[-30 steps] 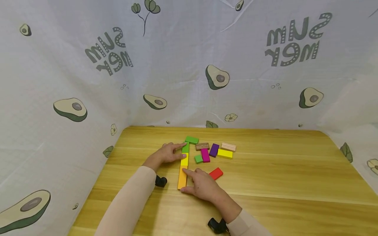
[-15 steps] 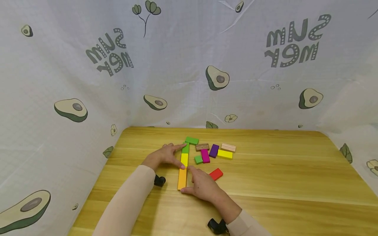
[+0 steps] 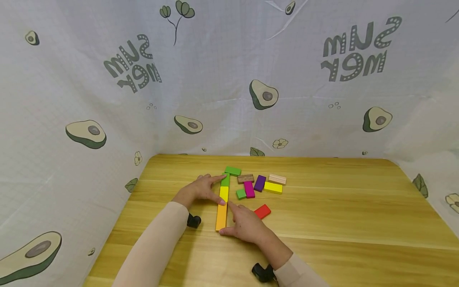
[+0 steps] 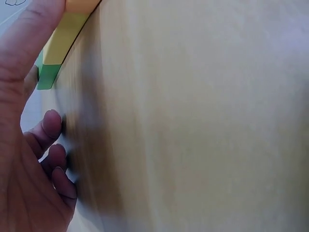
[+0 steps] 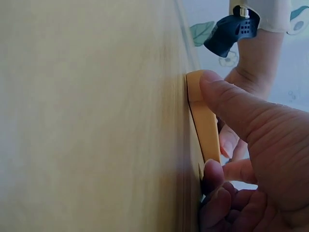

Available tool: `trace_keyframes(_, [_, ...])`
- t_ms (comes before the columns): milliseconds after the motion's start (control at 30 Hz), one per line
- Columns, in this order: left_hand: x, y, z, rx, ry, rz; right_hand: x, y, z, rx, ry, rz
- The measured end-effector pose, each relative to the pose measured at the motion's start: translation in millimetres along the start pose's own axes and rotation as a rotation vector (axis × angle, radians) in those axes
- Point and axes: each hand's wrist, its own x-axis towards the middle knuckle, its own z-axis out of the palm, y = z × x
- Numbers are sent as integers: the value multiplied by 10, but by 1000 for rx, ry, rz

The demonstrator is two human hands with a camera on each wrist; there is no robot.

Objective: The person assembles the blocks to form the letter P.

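An orange block, a yellow block and a green block lie end to end in a line. My left hand rests its index fingertip on the green block and its thumb tip where yellow meets orange, the fingers spread. Thumb at the near end, index finger by the far right edge, my right hand holds the orange block lengthwise. The right wrist view shows that thumb against the end of the orange block. Yellow and green show beyond the left thumb.
Another green block lies crosswise at the line's far end. To the right are brown, magenta, small green, purple, yellow and pale wood blocks. A red block lies beside my right hand.
My left thumb has slid toward me from the yellow block to its joint with the orange one. The right index finger has shifted off the orange block's top to its far right corner.
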Motion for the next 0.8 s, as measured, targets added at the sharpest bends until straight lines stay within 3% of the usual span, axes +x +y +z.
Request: trace_keyframes(800, [-15, 3, 10, 10, 8, 9, -15, -6, 19, -31, 11, -13])
